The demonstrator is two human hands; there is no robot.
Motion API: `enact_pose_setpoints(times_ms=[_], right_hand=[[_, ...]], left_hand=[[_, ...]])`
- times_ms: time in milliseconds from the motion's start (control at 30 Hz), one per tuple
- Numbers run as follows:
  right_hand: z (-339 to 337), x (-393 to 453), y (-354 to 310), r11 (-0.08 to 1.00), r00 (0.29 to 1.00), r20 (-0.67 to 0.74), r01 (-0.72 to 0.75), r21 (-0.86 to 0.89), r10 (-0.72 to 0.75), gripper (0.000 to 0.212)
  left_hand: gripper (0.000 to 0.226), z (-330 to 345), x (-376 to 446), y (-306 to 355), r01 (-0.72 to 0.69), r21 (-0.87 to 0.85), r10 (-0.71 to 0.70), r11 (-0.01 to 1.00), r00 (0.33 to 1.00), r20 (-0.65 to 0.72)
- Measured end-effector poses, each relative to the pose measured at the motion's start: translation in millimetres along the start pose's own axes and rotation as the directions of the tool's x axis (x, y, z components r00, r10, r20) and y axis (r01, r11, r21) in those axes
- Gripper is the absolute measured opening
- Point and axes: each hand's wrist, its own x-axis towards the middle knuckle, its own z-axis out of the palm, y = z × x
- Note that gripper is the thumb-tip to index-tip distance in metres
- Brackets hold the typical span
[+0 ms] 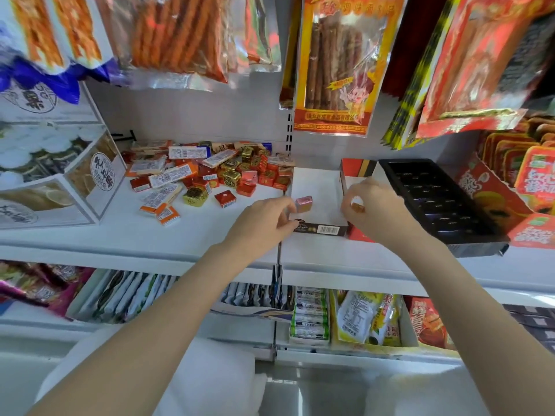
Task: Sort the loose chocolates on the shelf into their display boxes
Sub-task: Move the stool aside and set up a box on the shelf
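On the white shop shelf (186, 235), the loose chocolates (207, 175) lay heaped beyond my left hand (264, 219), which pinched a pink cube (303, 203) over the empty display box (318, 190); my right hand (372, 202) gripped a small orange piece (358, 207).

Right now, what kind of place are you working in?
Most likely a small shop's snack aisle: bagged snacks hang on the back panel, white shelves hold packaged goods in rows, and loose chocolates lie beside an open display box.

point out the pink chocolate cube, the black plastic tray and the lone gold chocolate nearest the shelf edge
pink chocolate cube (303, 204), head view, front face
black plastic tray (441, 199), head view, ribbed middle
gold chocolate (195, 196), head view, top face
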Motion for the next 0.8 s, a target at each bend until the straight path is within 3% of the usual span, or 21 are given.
enact_pose_setpoints(times_ms=[67,167,267,500,600,800], right_hand=[[-2,4,-14,0.991,0.993,-0.067,0.105,0.083,-0.1,0.014],[10,13,-45,0.967,0.976,0.006,0.217,0.136,-0.22,0.027],[36,28,-76,0.931,0.933,0.081,0.339,0.136,-0.351,0.042],[87,62,-117,0.895,0.899,0.151,0.429,-0.124,-0.41,0.04],[88,68,-116,0.901,0.903,0.165,0.416,-0.118,-0.396,0.042],[84,76,-120,0.849,0.801,0.337,0.529,-0.009,-0.495,0.058]], left_hand=[[0.025,-8,-5,-11,0.018,0.024,-0.017,1.0,0.998,-0.056],[0.036,-22,-14,-39,0.107,0.23,-0.058,0.967,0.976,-0.208],[0.047,-37,-23,-64,0.252,0.364,-0.166,0.897,0.954,-0.251],[0.052,-60,-36,-99,0.487,0.332,-0.41,0.808,0.869,-0.278],[0.053,-70,-41,-110,0.578,0.286,-0.525,0.764,0.815,-0.244],[0.046,-70,-41,-115,0.506,0.223,-0.481,0.833,0.862,-0.16]])
